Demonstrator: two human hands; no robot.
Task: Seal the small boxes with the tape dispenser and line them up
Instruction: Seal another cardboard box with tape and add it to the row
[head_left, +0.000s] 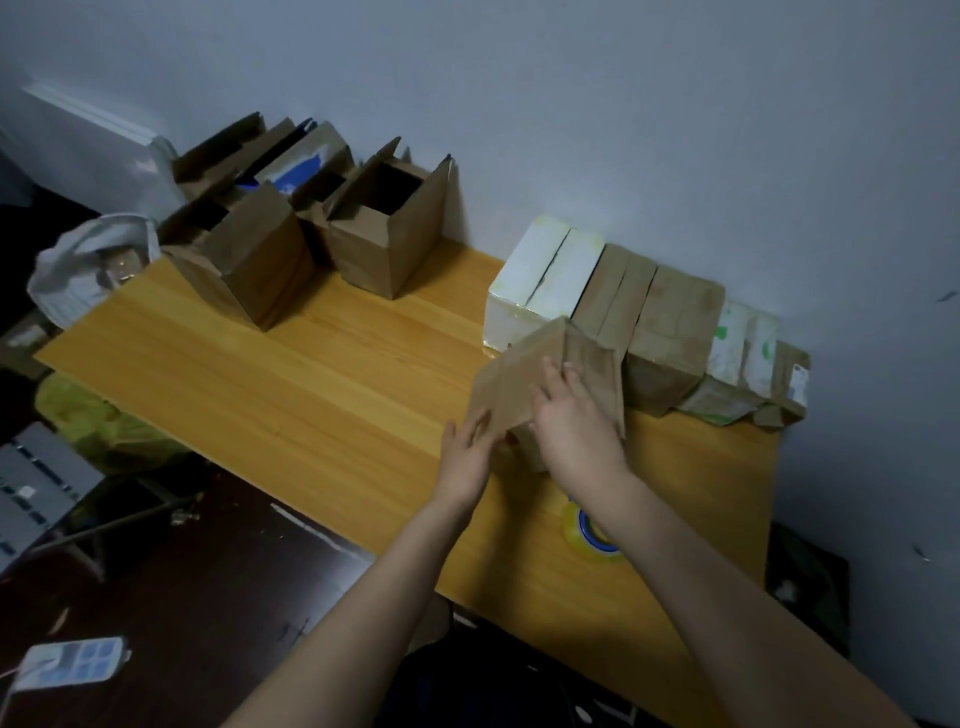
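Observation:
A small brown cardboard box (524, 379) stands tilted on the wooden table (311, 374), its flaps closed. My left hand (467, 447) holds its lower left side. My right hand (571, 421) lies flat on its top and front with fingers straight. Behind it, a row of closed boxes runs along the wall: a white box (545, 280), two brown boxes (670, 332) and a white-and-green box (737, 364). A roll of clear tape with a blue core (592, 535) lies on the table, partly hidden under my right forearm.
Several open brown boxes (384, 228) stand at the table's far left by the wall. A white cloth bag (88, 270) hangs off the left end. Below the table's front edge sit a dark surface, a power strip (72, 662) and a grey device (36, 493).

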